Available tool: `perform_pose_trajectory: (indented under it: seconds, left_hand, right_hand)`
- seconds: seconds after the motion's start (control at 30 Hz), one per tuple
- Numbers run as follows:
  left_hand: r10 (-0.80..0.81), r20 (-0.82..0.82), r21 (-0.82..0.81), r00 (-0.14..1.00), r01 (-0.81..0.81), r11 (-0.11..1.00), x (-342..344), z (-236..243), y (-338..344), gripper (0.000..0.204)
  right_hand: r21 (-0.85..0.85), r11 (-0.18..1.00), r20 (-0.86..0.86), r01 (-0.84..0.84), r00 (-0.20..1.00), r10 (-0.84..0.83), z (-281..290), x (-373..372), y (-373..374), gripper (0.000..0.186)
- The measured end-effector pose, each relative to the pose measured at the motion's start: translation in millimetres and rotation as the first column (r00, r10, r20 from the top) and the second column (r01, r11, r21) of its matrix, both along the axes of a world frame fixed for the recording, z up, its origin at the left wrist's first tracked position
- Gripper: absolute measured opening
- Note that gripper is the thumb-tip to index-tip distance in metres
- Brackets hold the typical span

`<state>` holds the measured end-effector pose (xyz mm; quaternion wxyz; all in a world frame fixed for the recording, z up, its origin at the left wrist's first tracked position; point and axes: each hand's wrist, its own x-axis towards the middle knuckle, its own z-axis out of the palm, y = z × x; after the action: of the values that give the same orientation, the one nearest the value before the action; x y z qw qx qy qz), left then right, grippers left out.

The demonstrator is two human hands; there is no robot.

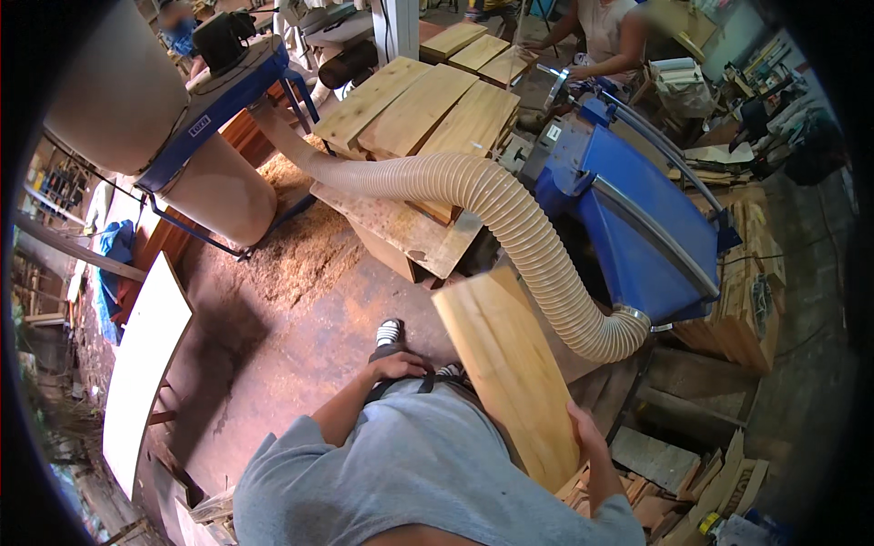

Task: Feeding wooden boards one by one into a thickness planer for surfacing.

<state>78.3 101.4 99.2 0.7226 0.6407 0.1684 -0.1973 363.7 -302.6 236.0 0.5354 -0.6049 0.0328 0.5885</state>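
Note:
My right hand (585, 428) grips the long edge of a pale wooden plank (501, 364), which slants up beside my body on the right. My left hand (401, 366) rests at my waist over dark clothing, fingers loosely spread and holding nothing visible. Beyond the plank, a ribbed beige hose (455, 180) curves down to a blue machine (642, 223) on the right. Stacks of similar boards (414, 118) lie behind the hose on a support.
A dust collector (209, 196) with bags stands upper left, sawdust (305, 264) beside it. A white panel (146, 373) leans left. Scrap wood (701, 491) lies lower right. A co-worker (605, 36) works at the back; another person (182, 41) is at upper left.

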Motion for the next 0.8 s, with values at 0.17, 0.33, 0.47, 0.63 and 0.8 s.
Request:
perform_pose_trajectory:
  seconds: [0.17,0.33,0.47,0.63,0.8]
  left_hand:
    - [0.014,0.265,-0.497,0.964,0.125,0.859,8.2,74.6,28.6,0.064]
    - [0.496,0.251,-0.628,0.831,-0.25,0.737,-10.6,129.3,111.7,0.077]
    - [0.765,0.264,-0.602,0.588,-0.519,0.607,-7.2,156.3,185.6,0.08]
    - [0.829,0.187,-0.673,0.528,-0.546,0.499,23.4,185.6,291.3,0.067]
    - [0.808,0.159,-0.704,0.568,-0.509,0.496,83.2,215.8,360.5,0.062]
  right_hand:
    - [-0.06,0.966,0.266,-0.252,0.928,0.259,43.2,19.4,161.4,0.053]
    - [-0.094,0.925,0.268,-0.369,0.885,0.38,78.4,0.9,324.6,0.053]
    - [0.157,0.877,0.247,-0.454,0.878,0.41,92.7,-29.7,427.1,0.052]
    - [0.364,0.877,0.197,-0.312,0.947,0.255,108.4,-50.0,515.2,0.05]
    - [0.389,0.917,-0.02,0.092,0.996,-0.092,116.6,-41.7,596.8,0.046]
